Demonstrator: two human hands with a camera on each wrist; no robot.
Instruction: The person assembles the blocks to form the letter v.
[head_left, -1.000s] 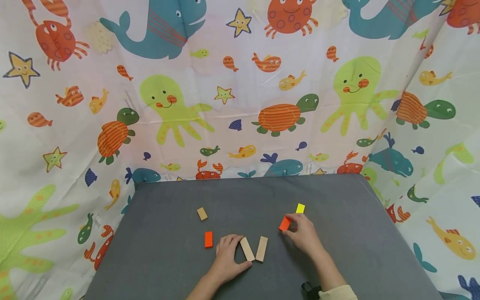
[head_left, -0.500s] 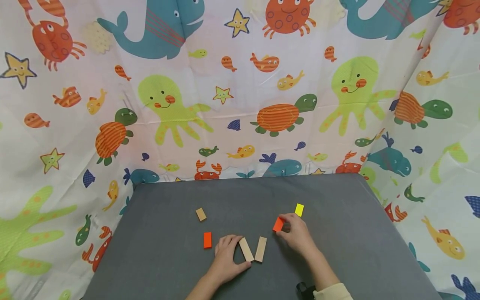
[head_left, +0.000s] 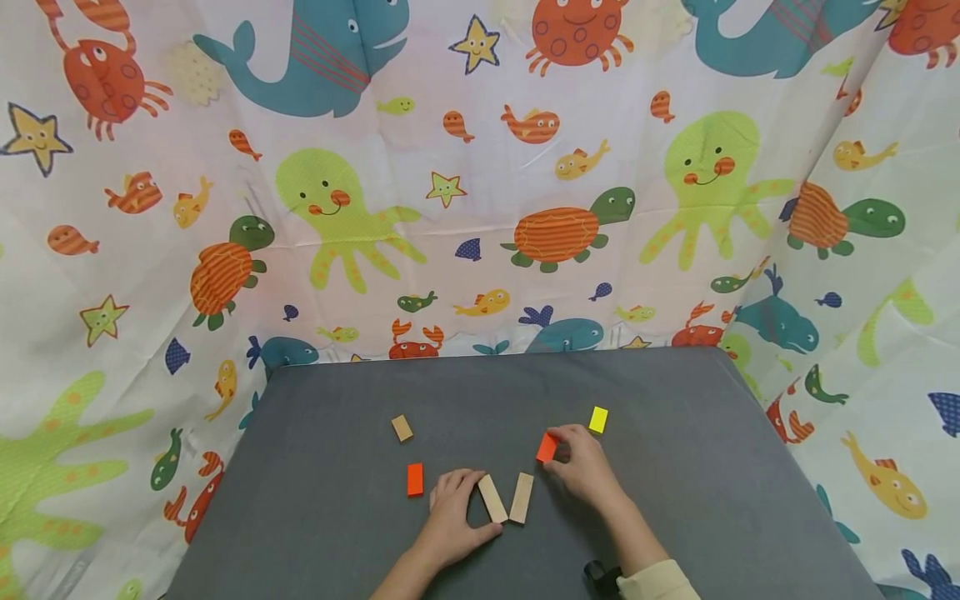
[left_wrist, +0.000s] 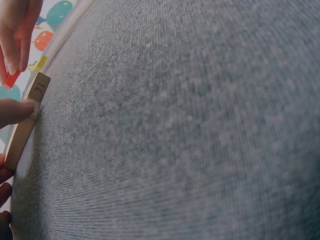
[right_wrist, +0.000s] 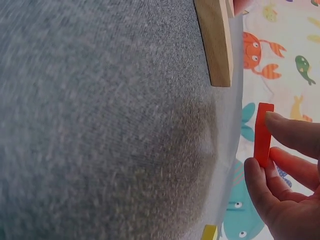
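Head view shows the right hand pinching an orange block between thumb and fingertips, lifted just above the grey table (the right wrist view confirms the pinch). At its 2 o'clock lies a yellow block. The left hand rests on the table, fingers curled round a wooden block, with a second wooden block just beside it. At the left hand's 10 o'clock lie another orange block and a small wooden block.
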